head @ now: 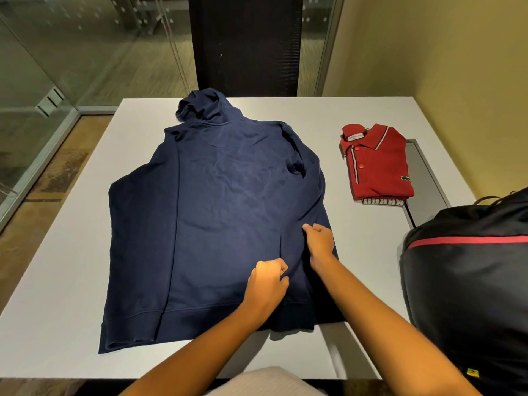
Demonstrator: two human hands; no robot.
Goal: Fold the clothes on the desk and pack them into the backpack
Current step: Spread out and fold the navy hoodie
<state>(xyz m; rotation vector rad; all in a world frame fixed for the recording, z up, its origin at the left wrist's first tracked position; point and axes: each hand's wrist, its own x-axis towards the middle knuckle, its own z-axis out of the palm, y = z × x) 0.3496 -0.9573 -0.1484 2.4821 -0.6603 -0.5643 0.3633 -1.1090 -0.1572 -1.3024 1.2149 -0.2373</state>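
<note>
Desk (71, 267): navy hoodie (217, 201) spread flat at centre; backpack (468, 295) at near right corner; folded red polo (377, 164) beyond. Folding step: left hand (268, 284) and right hand (321, 244) each pinch cloth, apparently the right sleeve, near the hem. Next: carry it inward.

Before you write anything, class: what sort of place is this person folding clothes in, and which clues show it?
Probably an office meeting room: glass partition walls in metal frames, a dark mesh chair back behind the white desk, and a grey hatch set into the desk's right side.
</note>
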